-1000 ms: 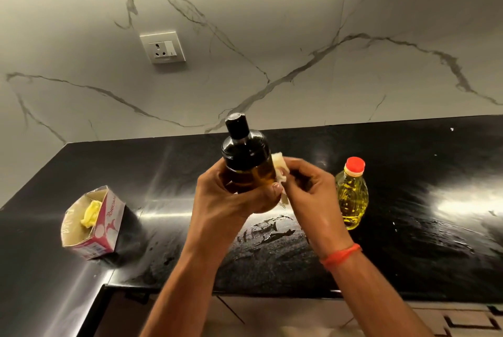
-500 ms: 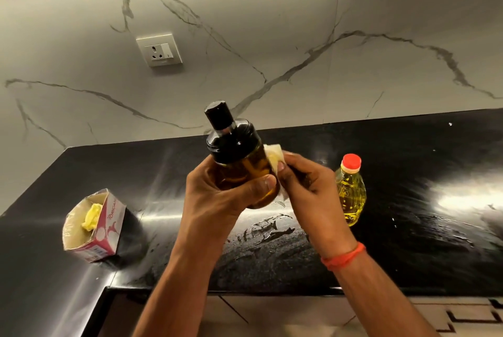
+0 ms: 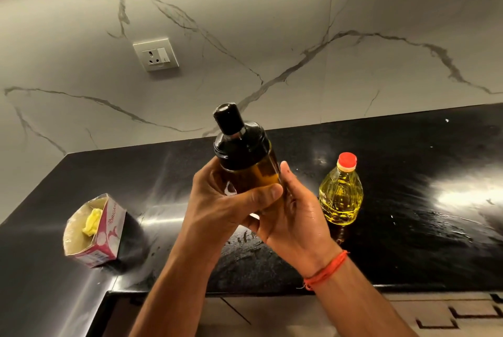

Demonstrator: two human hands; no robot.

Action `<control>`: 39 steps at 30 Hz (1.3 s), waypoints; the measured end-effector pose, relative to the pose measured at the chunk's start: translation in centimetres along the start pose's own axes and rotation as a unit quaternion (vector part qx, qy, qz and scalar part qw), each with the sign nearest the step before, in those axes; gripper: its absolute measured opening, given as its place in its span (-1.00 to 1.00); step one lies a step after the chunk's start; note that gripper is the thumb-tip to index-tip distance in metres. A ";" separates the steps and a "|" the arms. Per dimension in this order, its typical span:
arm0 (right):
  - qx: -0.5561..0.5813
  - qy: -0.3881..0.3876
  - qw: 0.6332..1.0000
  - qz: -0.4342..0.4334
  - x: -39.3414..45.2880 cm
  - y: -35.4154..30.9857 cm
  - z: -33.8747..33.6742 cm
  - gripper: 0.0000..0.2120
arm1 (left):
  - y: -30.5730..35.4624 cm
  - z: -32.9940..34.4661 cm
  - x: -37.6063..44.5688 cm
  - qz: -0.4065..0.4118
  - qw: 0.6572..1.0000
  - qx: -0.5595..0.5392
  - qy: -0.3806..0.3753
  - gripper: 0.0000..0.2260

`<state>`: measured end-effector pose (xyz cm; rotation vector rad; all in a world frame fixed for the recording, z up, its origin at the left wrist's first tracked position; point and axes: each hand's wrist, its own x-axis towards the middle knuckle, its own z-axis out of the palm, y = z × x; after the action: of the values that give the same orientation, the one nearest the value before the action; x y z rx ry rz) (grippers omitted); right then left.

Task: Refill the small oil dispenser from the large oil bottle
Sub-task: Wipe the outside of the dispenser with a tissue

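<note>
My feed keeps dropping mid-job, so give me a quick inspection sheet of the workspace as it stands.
Surface: black counter, glossy, wet-looking smears in front of the hands.
Job's things: dispenser held above the counter, tilted, black cap on, amber oil inside. Oil bottle upright on the counter to the right, red cap on, yellow oil inside.
Clutter: open carton at left with something yellow in it.
Grippers: left hand wrapped around the dispenser; right hand cupping its side and base, red thread on the wrist.
Cables: nothing seen.
Surroundings: marble-look wall with a socket, nothing plugged in; cabinet fronts below the counter edge.
</note>
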<state>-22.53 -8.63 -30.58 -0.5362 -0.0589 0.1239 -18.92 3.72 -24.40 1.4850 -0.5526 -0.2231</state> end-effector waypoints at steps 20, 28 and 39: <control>0.097 -0.049 0.982 0.154 -1.9 1.1 0.8 -0.20 | 0.3 -0.9 0.9 -0.015 0.995 0.004 -0.102 -0.46; -0.025 0.272 0.961 -0.038 -2.1 1.3 -0.4 -0.84 | 0.1 -1.6 1.1 -0.014 0.998 0.057 0.004 -0.50; -0.554 0.199 0.700 -0.404 -1.2 -2.0 1.9 -0.80 | 0.0 -1.6 0.3 0.014 0.995 0.093 -0.014 -0.58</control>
<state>-23.66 -9.53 -27.99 -1.6969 0.0711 -0.9794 -17.93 4.97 -24.34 1.6556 -0.6302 -0.1740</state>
